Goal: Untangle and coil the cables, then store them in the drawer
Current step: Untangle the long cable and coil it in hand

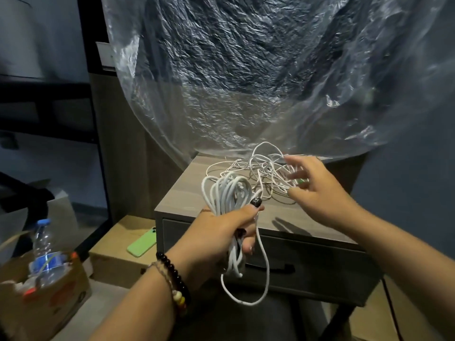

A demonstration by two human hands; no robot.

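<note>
Dim, crinkled clear plastic sheeting [246, 70] hangs behind a grey wood-grain nightstand [182, 200]. Over its near edge the left hand [221, 232] clenches a partly wound bundle of thick white cable [226, 190], a loose tail looping down past the closed dark drawer front [320, 262]. Right hand [317, 190], fingers spread and grasping nothing, reaches into the tangle of thin white cord [266, 168] lying just beyond, so it is nearer. Room lies along the bare near top.

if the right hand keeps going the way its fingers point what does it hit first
Most likely the tangled white cable on the nightstand: the right hand reaches into it with spread fingers, though depth is unclear.
</note>
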